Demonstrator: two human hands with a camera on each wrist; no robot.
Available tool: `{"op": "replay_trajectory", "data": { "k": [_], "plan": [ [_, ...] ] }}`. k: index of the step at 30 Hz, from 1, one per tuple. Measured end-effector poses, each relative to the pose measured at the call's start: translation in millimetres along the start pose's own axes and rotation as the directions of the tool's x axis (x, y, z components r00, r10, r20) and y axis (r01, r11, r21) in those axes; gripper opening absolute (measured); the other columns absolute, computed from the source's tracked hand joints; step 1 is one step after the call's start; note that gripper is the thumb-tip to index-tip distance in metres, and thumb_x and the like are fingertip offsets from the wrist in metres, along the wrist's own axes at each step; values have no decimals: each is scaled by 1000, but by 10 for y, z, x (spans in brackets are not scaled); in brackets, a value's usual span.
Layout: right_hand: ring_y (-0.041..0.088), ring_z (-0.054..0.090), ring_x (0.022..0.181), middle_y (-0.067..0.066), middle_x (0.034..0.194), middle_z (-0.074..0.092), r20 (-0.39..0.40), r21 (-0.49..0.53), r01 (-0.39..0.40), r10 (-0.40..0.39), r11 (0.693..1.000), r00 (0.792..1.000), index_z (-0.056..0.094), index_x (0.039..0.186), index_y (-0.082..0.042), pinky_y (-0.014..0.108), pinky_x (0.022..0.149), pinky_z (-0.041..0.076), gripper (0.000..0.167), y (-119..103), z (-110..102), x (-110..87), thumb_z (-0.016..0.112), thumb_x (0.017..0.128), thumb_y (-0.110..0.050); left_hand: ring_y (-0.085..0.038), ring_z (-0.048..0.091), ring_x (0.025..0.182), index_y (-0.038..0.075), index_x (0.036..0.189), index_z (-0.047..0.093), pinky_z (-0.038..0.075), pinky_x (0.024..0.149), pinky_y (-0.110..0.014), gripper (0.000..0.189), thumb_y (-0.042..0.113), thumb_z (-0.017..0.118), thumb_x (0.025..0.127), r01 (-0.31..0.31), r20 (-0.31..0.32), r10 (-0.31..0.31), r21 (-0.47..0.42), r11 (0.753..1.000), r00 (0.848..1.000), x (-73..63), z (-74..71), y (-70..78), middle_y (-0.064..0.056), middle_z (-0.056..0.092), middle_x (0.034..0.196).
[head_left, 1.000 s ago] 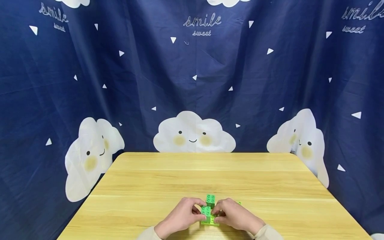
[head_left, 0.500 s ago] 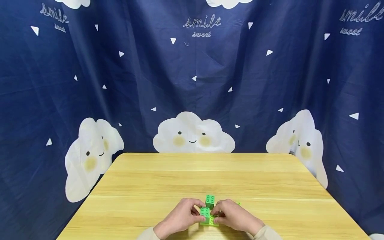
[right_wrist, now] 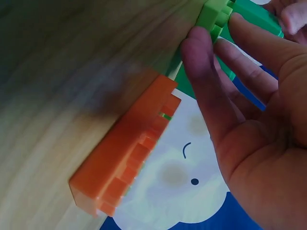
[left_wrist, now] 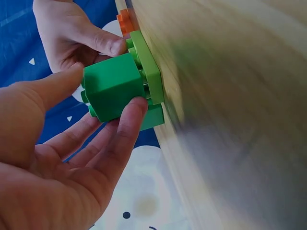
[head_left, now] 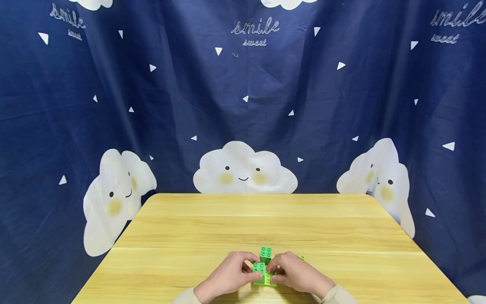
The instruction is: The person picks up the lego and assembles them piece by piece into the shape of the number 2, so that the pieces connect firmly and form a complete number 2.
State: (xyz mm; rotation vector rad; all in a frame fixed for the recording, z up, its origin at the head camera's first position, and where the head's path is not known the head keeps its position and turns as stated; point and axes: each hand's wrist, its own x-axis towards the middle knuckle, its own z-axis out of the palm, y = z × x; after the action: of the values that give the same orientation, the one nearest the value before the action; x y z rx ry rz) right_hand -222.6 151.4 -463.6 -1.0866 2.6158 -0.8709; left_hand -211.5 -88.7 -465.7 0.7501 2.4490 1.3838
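My left hand (head_left: 233,272) pinches a green toy building brick (left_wrist: 112,86) between thumb and fingers. The brick stands over a flat light green brick (left_wrist: 147,67); some of that brick's studs show beside it, and I cannot tell how firmly the two are joined. With thumb and fingertips my right hand (head_left: 298,272) grips the light green brick at its right end. Just behind them on the table is a second green brick (head_left: 266,253), its studs facing up. Its lower part is hidden in the head view.
A long orange brick (right_wrist: 122,153) lies on the table by my right hand, mostly hidden from the head view. A small bright green bit (head_left: 302,257) peeks out behind the right hand. The wooden table (head_left: 243,219) reaches back to a blue cloud-print curtain (head_left: 243,84).
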Motion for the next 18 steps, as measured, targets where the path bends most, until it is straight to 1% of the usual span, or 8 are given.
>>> {"op": "replay_trajectory", "data": {
  "k": [3, 7, 13, 18],
  "plan": [
    [-5, 60, 78, -9, 97, 75, -11, 13, -18, 19, 1000, 1000, 78, 105, -16, 18, 67, 52, 13, -25, -29, -16, 77, 92, -16, -2, 67, 80, 6, 124, 69, 56, 68, -20, 36, 24, 75, 94, -18, 4, 18, 12, 1000, 1000, -2, -15, -10, 0, 72, 114],
    [-4, 61, 78, -6, 97, 75, -28, 24, -30, 30, 999, 999, 76, 109, -13, 18, 66, 53, 17, -58, -78, -44, 78, 92, -17, -3, 67, 83, 4, 130, 65, 56, 69, -20, 40, 22, 73, 95, -27, 10, 27, 9, 1000, 1000, -10, -45, -12, -1, 71, 114],
    [-1, 65, 84, -2, 104, 72, -25, 97, -31, 34, 995, 999, 69, 119, -14, 20, 71, 56, 27, -103, -131, -47, 77, 93, -18, -3, 68, 83, 2, 130, 64, 57, 70, -20, 41, 18, 73, 94, -22, 17, 22, -23, 1000, 1000, -20, -85, 10, -3, 70, 114],
    [6, 68, 93, -1, 110, 72, -60, 125, -9, 16, 992, 998, 68, 121, -14, 25, 76, 58, 31, -132, -131, -36, 75, 95, -30, -4, 69, 84, 1, 126, 65, 57, 70, -19, 36, 15, 73, 93, -18, 26, 20, -52, 998, 999, -25, -94, 29, -4, 69, 114]
  ]
}}
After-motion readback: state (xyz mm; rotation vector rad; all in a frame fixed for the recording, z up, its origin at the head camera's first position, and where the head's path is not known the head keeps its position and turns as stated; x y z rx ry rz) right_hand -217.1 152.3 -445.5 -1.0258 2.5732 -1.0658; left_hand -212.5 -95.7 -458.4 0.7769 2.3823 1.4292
